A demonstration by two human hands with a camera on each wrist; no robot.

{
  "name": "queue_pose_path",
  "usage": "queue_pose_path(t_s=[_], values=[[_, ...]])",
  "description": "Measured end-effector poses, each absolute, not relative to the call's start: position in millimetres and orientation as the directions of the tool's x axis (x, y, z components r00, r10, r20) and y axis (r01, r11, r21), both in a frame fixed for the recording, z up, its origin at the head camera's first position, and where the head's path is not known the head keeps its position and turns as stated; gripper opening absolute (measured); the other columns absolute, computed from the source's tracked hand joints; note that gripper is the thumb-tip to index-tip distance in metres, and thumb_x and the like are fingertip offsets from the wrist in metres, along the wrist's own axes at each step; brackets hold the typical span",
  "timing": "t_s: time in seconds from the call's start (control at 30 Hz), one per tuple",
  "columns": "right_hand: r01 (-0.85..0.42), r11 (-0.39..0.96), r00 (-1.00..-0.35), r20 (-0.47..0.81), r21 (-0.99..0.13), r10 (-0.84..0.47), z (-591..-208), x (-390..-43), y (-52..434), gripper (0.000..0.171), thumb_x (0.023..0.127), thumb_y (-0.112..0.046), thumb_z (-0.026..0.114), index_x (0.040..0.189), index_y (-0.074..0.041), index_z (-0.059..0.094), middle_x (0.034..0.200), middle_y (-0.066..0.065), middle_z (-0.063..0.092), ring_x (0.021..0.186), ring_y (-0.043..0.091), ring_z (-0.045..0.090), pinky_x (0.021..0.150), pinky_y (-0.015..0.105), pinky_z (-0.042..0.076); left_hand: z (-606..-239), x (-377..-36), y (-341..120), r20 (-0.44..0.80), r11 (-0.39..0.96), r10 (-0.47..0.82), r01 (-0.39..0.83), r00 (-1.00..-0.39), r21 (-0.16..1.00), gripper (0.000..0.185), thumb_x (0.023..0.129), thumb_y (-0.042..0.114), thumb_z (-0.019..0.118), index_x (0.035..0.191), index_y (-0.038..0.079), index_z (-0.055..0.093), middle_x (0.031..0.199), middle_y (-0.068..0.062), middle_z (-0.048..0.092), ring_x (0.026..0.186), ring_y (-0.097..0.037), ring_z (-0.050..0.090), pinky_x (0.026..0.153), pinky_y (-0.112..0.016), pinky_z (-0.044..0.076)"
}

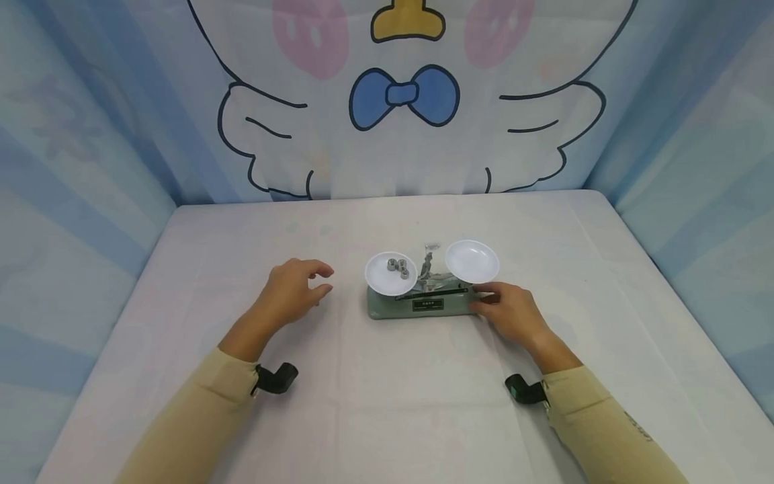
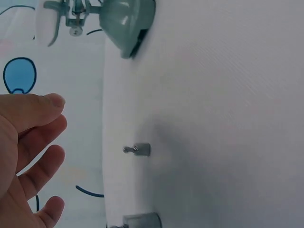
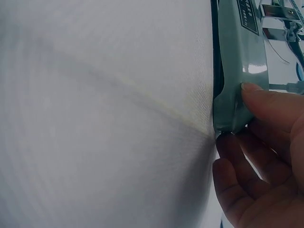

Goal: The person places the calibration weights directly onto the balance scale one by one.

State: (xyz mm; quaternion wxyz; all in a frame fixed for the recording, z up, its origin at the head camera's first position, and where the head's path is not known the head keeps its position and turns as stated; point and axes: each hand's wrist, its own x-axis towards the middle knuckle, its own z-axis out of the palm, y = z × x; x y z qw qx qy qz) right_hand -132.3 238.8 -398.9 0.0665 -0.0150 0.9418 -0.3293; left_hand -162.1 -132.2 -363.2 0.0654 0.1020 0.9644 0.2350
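Note:
A green balance scale [image 1: 390, 308] stands on the table, with a dark nameplate on its front. Several small metal weights [image 1: 392, 264] sit in its left white pan [image 1: 376, 277]; the right white pan [image 1: 472, 261] holds nothing. My right hand [image 1: 511, 313] grips the right end of the base, thumb [image 3: 266, 104] on the front and fingers round the end. To the left of the scale, my left hand [image 1: 291, 289] hovers with loosely bent fingers and holds nothing. In the left wrist view, a small metal weight [image 2: 142, 149] and a larger one [image 2: 143, 221] stand on the table near that hand.
A pale cloth covers the table [image 1: 387, 410]. Behind it hangs a curtain [image 1: 405, 154] printed with a cartoon figure and blue bow; curtains also flank both sides. Black wrist-worn devices [image 1: 277, 378] stick out from both sleeves.

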Motion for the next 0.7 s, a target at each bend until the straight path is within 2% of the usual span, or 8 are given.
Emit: queue_pose_path(t_s=[0.17, 0.43, 0.7], values=[[0.020, 0.787, -0.991, -0.117, -0.617, -0.067, -398, -132, 239, 0.045, 0.093, -0.021, 0.070, 0.130, 0.003, 0.062, 0.117, 0.023, 0.069, 0.114, 0.040, 0.062, 0.091, 0.054, 0.050, -377, -158, -146, -0.089, 0.891, 0.246, 0.189, -0.965, 0.413, 0.029, 0.093, 0.016, 0.072, 0.121, 0.008, 0.071, 0.113, -0.011, 0.069, 0.109, -0.032, 0.059, 0.096, -0.053, 0.040], [0.022, 0.782, -0.990, -0.121, -0.623, -0.069, -399, -131, 239, 0.046, 0.093, -0.021, 0.069, 0.131, 0.003, 0.061, 0.118, 0.023, 0.068, 0.115, 0.041, 0.061, 0.093, 0.055, 0.049, -397, -155, -156, -0.042, 0.894, 0.239, 0.203, -0.970, 0.400, 0.023, 0.093, 0.015, 0.070, 0.115, 0.006, 0.073, 0.112, -0.010, 0.072, 0.109, -0.035, 0.059, 0.090, -0.054, 0.040], [0.022, 0.786, -0.991, -0.118, -0.617, -0.065, -399, -132, 238, 0.045, 0.093, -0.021, 0.069, 0.131, 0.003, 0.061, 0.119, 0.023, 0.068, 0.117, 0.041, 0.060, 0.095, 0.056, 0.047, -404, -155, -155, -0.015, 0.904, 0.237, 0.215, -0.971, 0.370, 0.015, 0.091, 0.013, 0.072, 0.106, 0.009, 0.074, 0.100, -0.005, 0.073, 0.101, -0.033, 0.061, 0.083, -0.053, 0.040]])
